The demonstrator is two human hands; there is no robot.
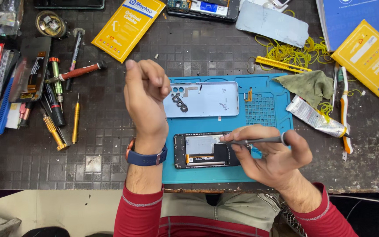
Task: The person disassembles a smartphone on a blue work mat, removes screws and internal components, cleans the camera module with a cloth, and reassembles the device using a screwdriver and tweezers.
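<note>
The right hand [273, 158] pinches a screwdriver [255, 141] over the phone [205, 150] near the mat's [277, 83] front edge. The left hand [144, 94] hangs raised, fingers curled together, empty.

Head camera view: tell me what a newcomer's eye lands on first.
The raised left hand, curled loosely above the bench at centre. Right of it, the right hand holds a thin metal tool over an opened phone on the blue mat, with the detached back cover above.

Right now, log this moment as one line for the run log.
left hand: raised, loosely closed, empty | right hand: holds thin metal tool over opened phone | blue mat: removed back cover
</note>
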